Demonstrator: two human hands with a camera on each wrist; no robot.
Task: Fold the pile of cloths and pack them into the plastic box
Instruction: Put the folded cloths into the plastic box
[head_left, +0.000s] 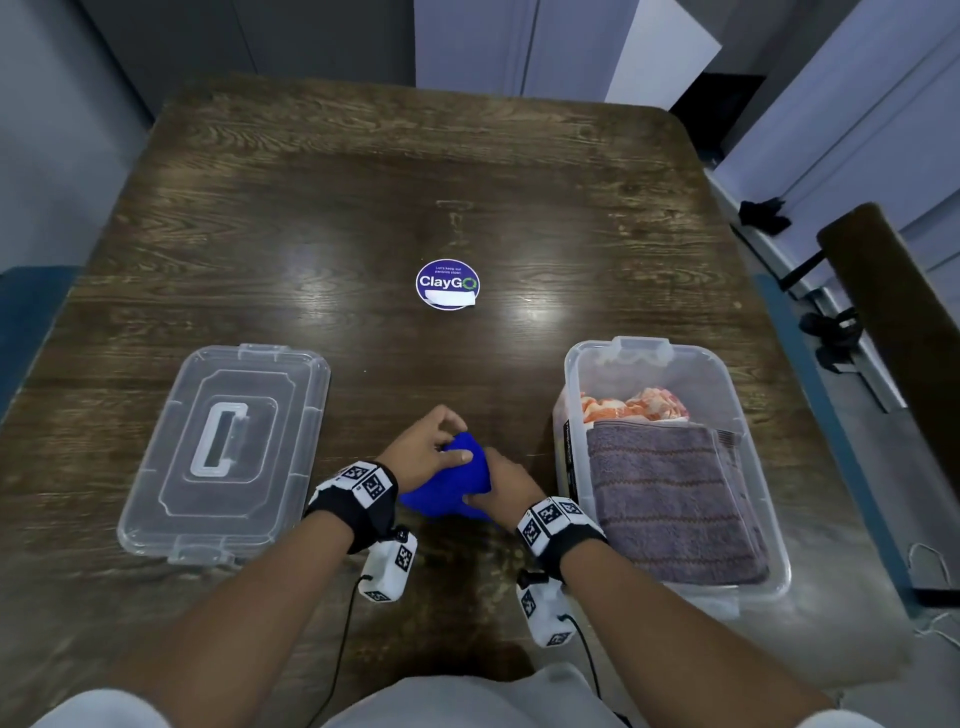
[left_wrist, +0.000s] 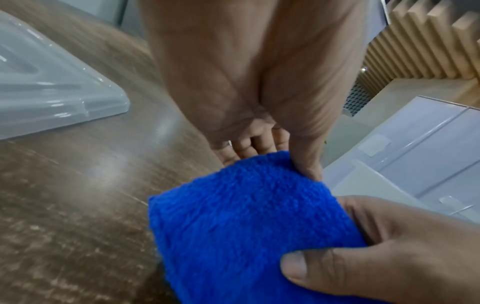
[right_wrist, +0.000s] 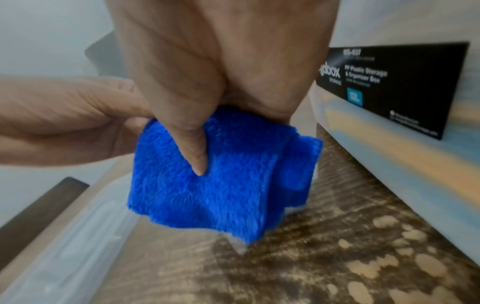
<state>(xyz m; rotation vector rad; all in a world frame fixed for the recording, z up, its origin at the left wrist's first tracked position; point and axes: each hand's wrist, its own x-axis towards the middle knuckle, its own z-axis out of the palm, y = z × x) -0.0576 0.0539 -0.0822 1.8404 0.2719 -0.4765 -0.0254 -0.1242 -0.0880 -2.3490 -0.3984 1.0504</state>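
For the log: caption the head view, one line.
Left hand and right hand grip a blue cloth between the lid and the plastic box holding a grey towel.

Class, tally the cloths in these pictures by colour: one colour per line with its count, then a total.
blue cloth: 1
grey cloth: 1
orange-and-white cloth: 1
Total: 3
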